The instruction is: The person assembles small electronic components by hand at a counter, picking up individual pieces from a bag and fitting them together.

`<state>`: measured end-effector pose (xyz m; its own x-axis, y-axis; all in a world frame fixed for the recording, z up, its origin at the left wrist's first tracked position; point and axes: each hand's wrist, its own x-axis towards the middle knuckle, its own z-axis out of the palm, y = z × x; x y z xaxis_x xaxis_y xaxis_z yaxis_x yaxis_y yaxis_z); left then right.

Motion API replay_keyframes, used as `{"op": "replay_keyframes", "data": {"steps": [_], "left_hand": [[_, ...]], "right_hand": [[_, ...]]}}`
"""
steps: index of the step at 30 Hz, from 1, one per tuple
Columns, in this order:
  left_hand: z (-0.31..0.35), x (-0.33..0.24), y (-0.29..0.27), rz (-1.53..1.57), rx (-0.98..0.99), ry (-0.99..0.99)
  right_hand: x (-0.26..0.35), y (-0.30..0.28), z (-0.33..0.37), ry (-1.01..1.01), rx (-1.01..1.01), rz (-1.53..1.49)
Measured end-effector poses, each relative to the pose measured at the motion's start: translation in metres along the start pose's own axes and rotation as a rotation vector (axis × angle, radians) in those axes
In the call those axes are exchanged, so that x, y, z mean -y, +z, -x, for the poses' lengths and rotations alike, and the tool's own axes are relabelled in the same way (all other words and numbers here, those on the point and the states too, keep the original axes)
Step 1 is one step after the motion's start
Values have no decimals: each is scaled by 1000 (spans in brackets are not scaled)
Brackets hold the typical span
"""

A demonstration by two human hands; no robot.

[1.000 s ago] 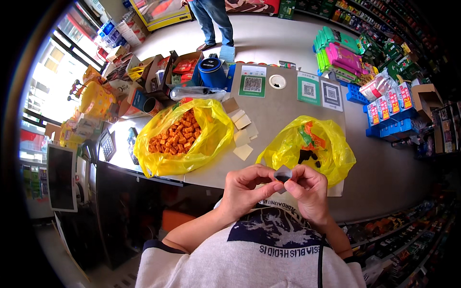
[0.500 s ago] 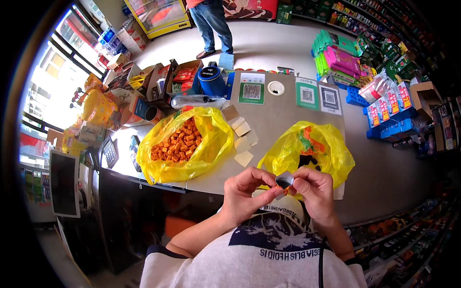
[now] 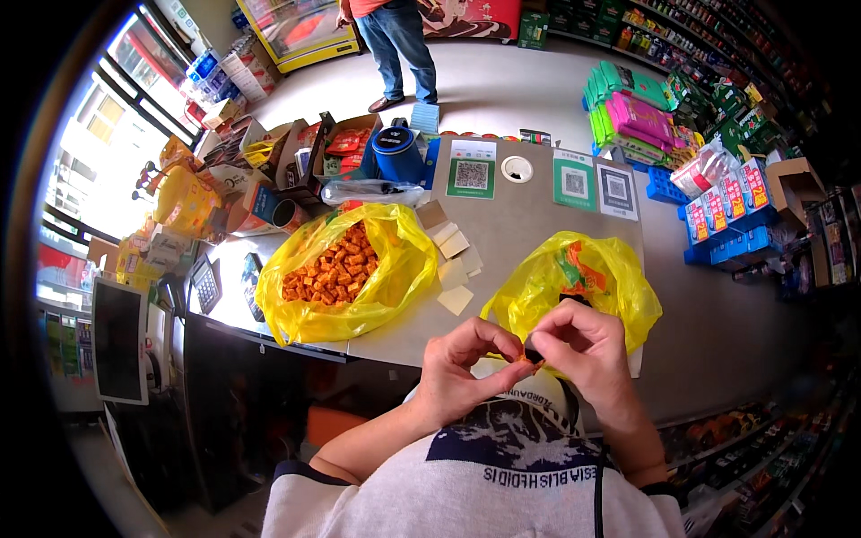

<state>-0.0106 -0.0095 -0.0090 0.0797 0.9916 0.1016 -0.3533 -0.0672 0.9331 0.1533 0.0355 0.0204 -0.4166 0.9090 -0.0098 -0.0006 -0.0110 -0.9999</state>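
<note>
Over the counter's near edge, my left hand (image 3: 462, 366) pinches at a small orange piece (image 3: 527, 360) that mostly hides behind fingertips. My right hand (image 3: 585, 351) meets it, thumb and fingers closed on a small dark piece (image 3: 534, 350); its exact kind is too small to make out. Just beyond my right hand lies an open yellow plastic bag (image 3: 628, 287) with an orange and green print and something dark inside. To the left, another yellow bag (image 3: 404, 269) stands open, filled with small orange-red cubes (image 3: 332, 269). Pale paper squares (image 3: 456, 299) are scattered between the bags.
Cards with square codes (image 3: 470, 170) and a round white-rimmed hole (image 3: 517, 169) mark the counter's far part. A blue canister (image 3: 397, 154) and snack boxes (image 3: 345, 148) stand back left, near a calculator (image 3: 206, 285). A person (image 3: 395, 49) stands beyond the counter.
The whitish paper with a dark face between my hands no longer shows; a small dark piece shows at my fingertips. My right hand has shifted slightly up and closed in toward the left.
</note>
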Motion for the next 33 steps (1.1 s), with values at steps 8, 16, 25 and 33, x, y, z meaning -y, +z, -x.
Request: {"op": "replay_keyframes", "data": {"steps": [8,16,25,33], "left_hand": [[0,-1,0,-40,10,-7],[1,0,1,2,-8,4],[1,0,-1,-20,-8,55],[2,1,-3,-70,21,90]], "right_hand": [[-20,-7,21,229,-17,-446],[-14,-5,23,210,-33,-510],[-3,2,17,350,-12,-663],[-6,3,16,338,14,-621]]}}
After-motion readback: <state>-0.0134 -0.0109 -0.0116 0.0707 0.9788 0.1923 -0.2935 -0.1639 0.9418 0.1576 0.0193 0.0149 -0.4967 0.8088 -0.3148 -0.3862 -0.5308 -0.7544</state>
